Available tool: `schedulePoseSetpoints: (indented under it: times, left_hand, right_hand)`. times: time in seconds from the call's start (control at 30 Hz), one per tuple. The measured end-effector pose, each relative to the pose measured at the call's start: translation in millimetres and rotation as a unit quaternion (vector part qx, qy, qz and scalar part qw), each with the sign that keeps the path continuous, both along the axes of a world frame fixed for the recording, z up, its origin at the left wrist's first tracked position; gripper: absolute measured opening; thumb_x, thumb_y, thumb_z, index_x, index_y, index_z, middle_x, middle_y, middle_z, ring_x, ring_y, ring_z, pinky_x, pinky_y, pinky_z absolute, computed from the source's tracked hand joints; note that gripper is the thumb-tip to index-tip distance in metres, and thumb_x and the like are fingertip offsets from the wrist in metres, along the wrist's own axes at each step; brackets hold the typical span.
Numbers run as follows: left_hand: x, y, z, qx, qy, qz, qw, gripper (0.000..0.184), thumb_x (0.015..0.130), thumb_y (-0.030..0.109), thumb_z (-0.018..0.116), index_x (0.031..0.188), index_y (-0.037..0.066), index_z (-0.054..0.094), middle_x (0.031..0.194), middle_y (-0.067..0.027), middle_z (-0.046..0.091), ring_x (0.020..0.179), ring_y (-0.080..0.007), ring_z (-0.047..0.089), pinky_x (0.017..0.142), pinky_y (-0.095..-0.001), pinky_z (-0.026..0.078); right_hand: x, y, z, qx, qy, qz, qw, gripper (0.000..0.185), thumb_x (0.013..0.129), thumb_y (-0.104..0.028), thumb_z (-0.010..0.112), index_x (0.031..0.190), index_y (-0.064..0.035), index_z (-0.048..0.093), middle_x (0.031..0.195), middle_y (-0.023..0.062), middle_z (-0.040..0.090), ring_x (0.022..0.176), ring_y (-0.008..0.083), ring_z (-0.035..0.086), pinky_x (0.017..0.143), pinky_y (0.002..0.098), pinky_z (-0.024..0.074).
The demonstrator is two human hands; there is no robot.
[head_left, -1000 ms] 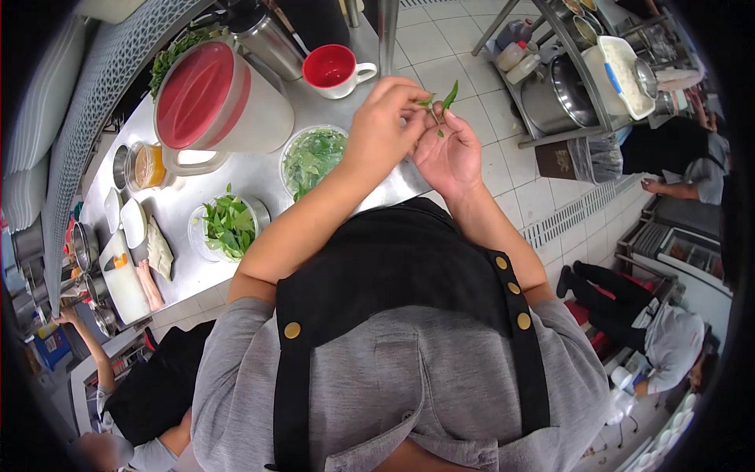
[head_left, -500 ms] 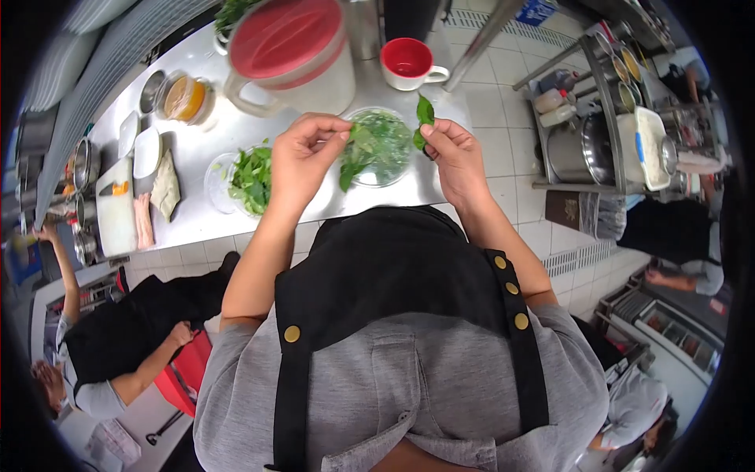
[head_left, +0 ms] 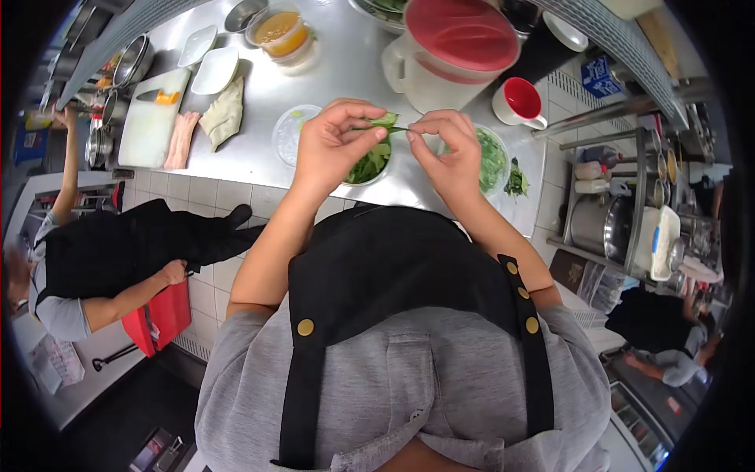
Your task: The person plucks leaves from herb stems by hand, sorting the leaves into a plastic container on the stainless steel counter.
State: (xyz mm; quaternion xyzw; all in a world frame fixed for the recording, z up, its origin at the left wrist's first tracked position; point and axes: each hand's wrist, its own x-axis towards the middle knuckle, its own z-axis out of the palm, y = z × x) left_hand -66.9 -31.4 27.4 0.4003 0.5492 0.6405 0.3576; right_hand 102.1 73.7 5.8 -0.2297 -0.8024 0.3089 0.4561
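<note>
My left hand [head_left: 334, 147] is closed in a pinch on a green leaf [head_left: 385, 120]. Thumb and fingertips of my right hand [head_left: 454, 149] pinch the thin stem end of that same leaf. Both hands hover over a round container of loose green leaves [head_left: 368, 168], partly covered by my left hand. Behind my right hand stands a clear round tub of green leaves [head_left: 492, 161], partly hidden. A small heap of dark leaves [head_left: 517, 181] lies on the steel table beside it. Left of my left hand rests a clear round lid or dish [head_left: 292, 135].
A large jug with a red lid [head_left: 452, 55] and a red-lined cup [head_left: 520, 102] stand at the back. Further left are a tub of orange liquid [head_left: 277, 33], white dishes [head_left: 215, 71], and a cutting board [head_left: 153, 126] with a knife. Other people work on both sides.
The view has turned left. My hands have moved from the tub to above the loose leaves. My right hand's earlier leaf is gone from it; both hands now hold one leaf.
</note>
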Motion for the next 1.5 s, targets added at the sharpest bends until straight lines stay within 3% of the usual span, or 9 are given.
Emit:
schedulePoseSetpoints:
  times: [0.17, 0.23, 0.27, 0.73, 0.97, 1.1, 1.2, 1.4, 1.5]
  left_hand:
    - [-42, -24, -34, -0.103, 0.014, 0.057, 0.993, 0.027, 0.085, -0.003, 0.074, 0.111, 0.001, 0.067, 0.103, -0.0069, 0.071, 0.095, -0.0133, 0.065, 0.077, -0.0277, 0.055]
    - [-44, -30, -38, -0.157, 0.454, -0.027, 0.876, 0.033, 0.078, 0.004, 0.08, 0.109, 0.005, 0.068, 0.1, -0.0078, 0.072, 0.094, -0.0228, 0.063, 0.083, -0.0353, 0.052]
    - [-41, -29, -40, -0.148, 0.467, -0.017, 0.871, 0.034, 0.071, 0.011, 0.084, 0.102, 0.008, 0.07, 0.1, -0.008, 0.071, 0.094, -0.0309, 0.058, 0.089, -0.0396, 0.048]
    - [-73, -29, -47, -0.179, 0.288, -0.068, 0.938, 0.012, 0.086, 0.0, 0.07, 0.097, 0.004, 0.069, 0.09, -0.0067, 0.072, 0.082, -0.0215, 0.064, 0.079, -0.0325, 0.051]
    - [-116, -43, -45, -0.24, 0.222, 0.016, 0.945, 0.01, 0.091, 0.003, 0.07, 0.099, -0.001, 0.068, 0.086, -0.0011, 0.069, 0.081, -0.0074, 0.061, 0.075, -0.0238, 0.051]
    - [-107, -41, -54, -0.223, 0.2, -0.024, 0.954, 0.01, 0.091, 0.006, 0.07, 0.101, 0.001, 0.07, 0.088, -0.0039, 0.069, 0.08, -0.0128, 0.062, 0.077, -0.0268, 0.051]
    - [-96, -35, -59, -0.167, 0.474, 0.06, 0.862, 0.012, 0.084, 0.007, 0.073, 0.096, 0.008, 0.074, 0.099, -0.0131, 0.067, 0.09, -0.0312, 0.063, 0.08, -0.0395, 0.052]
    - [-80, -16, -57, -0.195, 0.567, 0.03, 0.8, 0.018, 0.079, 0.006, 0.074, 0.096, 0.008, 0.072, 0.098, -0.012, 0.066, 0.093, -0.0325, 0.064, 0.079, -0.0424, 0.052]
    - [-84, -12, -67, -0.224, 0.479, 0.044, 0.847, 0.019, 0.077, 0.006, 0.075, 0.096, 0.009, 0.072, 0.096, -0.0114, 0.066, 0.09, -0.0315, 0.066, 0.078, -0.0424, 0.053]
  right_hand:
    - [-18, 7, -16, 0.162, -0.009, 0.02, 0.987, 0.025, 0.067, -0.004, 0.08, 0.09, -0.0122, 0.074, 0.091, 0.001, 0.067, 0.085, 0.0239, 0.059, 0.072, 0.0359, 0.0483]
    - [-22, 7, -22, 0.189, -0.008, 0.022, 0.982, 0.027, 0.065, -0.004, 0.08, 0.091, -0.013, 0.074, 0.091, -0.0004, 0.067, 0.085, 0.0233, 0.059, 0.071, 0.0359, 0.0483]
    - [-23, 7, -24, 0.191, -0.01, 0.027, 0.981, 0.028, 0.066, -0.005, 0.08, 0.091, -0.0135, 0.074, 0.091, -0.0008, 0.067, 0.083, 0.023, 0.059, 0.07, 0.0355, 0.0483]
    - [-50, 0, -35, 0.119, -0.055, 0.042, 0.991, 0.019, 0.075, -0.009, 0.078, 0.093, -0.012, 0.074, 0.088, 0.0017, 0.067, 0.079, 0.0231, 0.061, 0.067, 0.0341, 0.0497]
    - [-56, -9, -57, -0.015, -0.278, 0.1, 0.955, 0.008, 0.085, -0.019, 0.073, 0.09, -0.0118, 0.072, 0.089, 0.0039, 0.067, 0.089, 0.0255, 0.063, 0.075, 0.0379, 0.0511]
    - [-60, -7, -44, -0.025, -0.299, 0.062, 0.952, 0.01, 0.085, -0.021, 0.072, 0.089, -0.0119, 0.071, 0.083, 0.0038, 0.062, 0.087, 0.0256, 0.062, 0.075, 0.0382, 0.051]
    - [-63, -5, -40, -0.046, -0.293, 0.062, 0.953, 0.01, 0.086, -0.019, 0.073, 0.091, -0.0115, 0.072, 0.087, 0.0031, 0.064, 0.091, 0.0236, 0.062, 0.076, 0.0355, 0.0502]
    - [-82, -18, -44, 0.142, -0.204, 0.078, 0.965, 0.013, 0.082, -0.022, 0.074, 0.093, -0.0158, 0.073, 0.108, 0.0041, 0.061, 0.106, 0.0264, 0.055, 0.083, 0.0391, 0.0478]
    - [-97, -21, -51, 0.197, -0.239, 0.044, 0.95, 0.016, 0.082, -0.026, 0.073, 0.095, -0.0169, 0.074, 0.118, 0.0062, 0.058, 0.115, 0.0282, 0.049, 0.089, 0.041, 0.0444]
